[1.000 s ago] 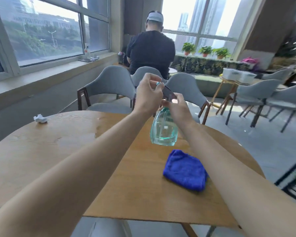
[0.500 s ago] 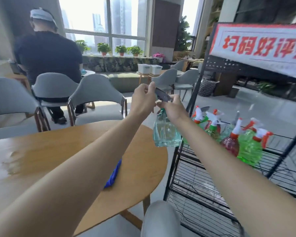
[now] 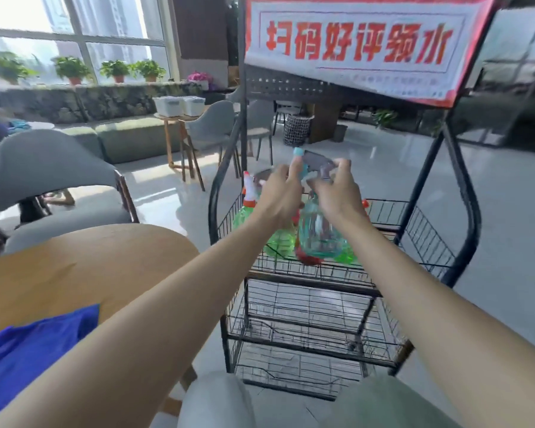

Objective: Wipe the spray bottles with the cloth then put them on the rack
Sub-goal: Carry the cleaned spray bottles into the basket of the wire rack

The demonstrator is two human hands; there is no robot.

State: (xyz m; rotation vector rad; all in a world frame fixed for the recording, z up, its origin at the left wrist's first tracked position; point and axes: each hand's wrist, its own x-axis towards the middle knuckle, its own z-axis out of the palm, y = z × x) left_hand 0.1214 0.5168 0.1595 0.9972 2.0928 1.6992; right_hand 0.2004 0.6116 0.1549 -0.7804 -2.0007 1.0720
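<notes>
- One teal spray bottle (image 3: 318, 234): held upright in the air by its grey trigger head, over the top shelf of the rack (image 3: 315, 282), close against the green bottles (image 3: 278, 244) standing there.
- Left hand (image 3: 280, 200), right hand (image 3: 337, 197): both curled round the head and neck, one on either side.
- Cloth (image 3: 28, 350): blue, on the wooden table (image 3: 74, 261), well apart from both hands.
- Step, as judged: placing. Next move calls for lowering the base flat into a free gap without knocking neighbours, then letting go.

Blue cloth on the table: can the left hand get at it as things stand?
Probably not right now: the left hand holds the teal spray bottle over the rack. The blue cloth lies uncovered by that forearm.
</notes>
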